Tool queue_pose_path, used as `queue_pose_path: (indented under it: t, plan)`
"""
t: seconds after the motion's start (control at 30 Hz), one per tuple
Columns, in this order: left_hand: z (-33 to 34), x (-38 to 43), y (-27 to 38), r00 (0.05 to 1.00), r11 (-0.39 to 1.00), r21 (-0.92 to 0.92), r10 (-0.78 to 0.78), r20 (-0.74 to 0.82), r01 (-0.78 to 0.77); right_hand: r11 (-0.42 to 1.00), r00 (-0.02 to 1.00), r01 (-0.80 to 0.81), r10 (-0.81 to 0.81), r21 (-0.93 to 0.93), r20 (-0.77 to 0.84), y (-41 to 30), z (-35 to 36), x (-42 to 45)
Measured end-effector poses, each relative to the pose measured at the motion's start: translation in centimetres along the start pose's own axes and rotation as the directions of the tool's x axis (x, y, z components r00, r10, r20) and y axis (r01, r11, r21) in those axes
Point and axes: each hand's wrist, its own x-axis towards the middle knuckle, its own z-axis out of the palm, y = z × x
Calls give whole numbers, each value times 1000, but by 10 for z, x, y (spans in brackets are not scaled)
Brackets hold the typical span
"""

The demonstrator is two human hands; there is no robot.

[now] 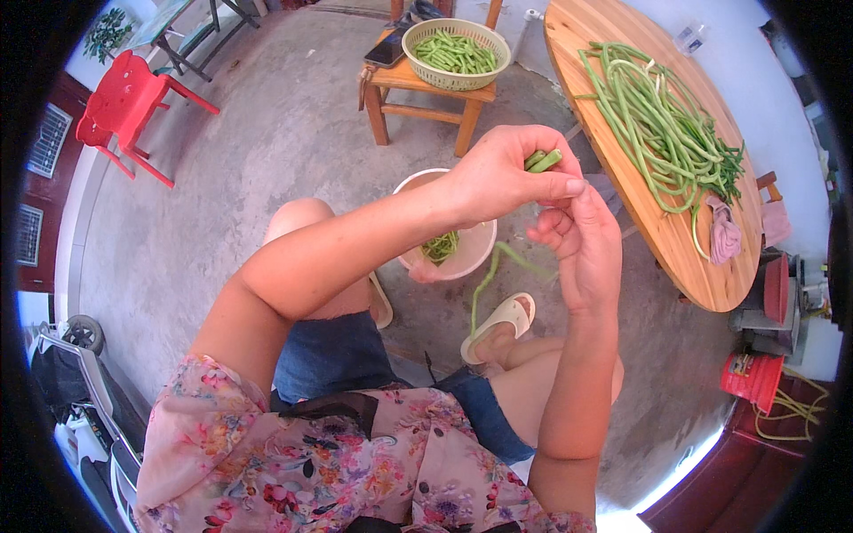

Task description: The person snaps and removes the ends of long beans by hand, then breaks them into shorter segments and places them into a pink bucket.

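Observation:
My left hand [513,166] holds short cut pieces of green bean [545,160] in its curled fingers. Its thumb tip meets the pinched fingertips of my right hand [583,233]. A long green bean [492,270] hangs from my right hand, partly blurred and passing behind the palm; the pinched spot itself is hidden. Below my left forearm, a pale plastic bucket [485,250] on the floor holds thin green scraps [440,247]. A pale green plastic basket [460,81] full of bean pieces [455,52] stands on a wooden chair [426,78]. Long whole beans [656,126] lie heaped on the wooden table [716,283].
A smartphone [388,48] lies on the chair beside the basket. On the table are a pink cloth [725,232] and a clear container [690,38]. Red plastic chairs [126,100] stand at the upper left, a stroller [90,373] at the lower left, a red bucket [753,381] at the right.

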Motion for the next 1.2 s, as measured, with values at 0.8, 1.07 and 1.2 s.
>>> queue_pose_path:
  t: [0.8, 1.07, 1.2]
  plan:
    - [-63, -23, -25, 994, 681, 731, 53, -96, 34, -288, 789, -139, 546, -948, -281, 233, -189, -30]
    - [-69, -24, -8, 995, 719, 692, 10, -96, 60, -177, 608, 206, 794, -962, -16, 276, -106, -52]
    - [-78, -19, -14, 994, 718, 690, -12, -113, 87, -29, 629, -91, 773, -995, -80, 266, -61, -70]
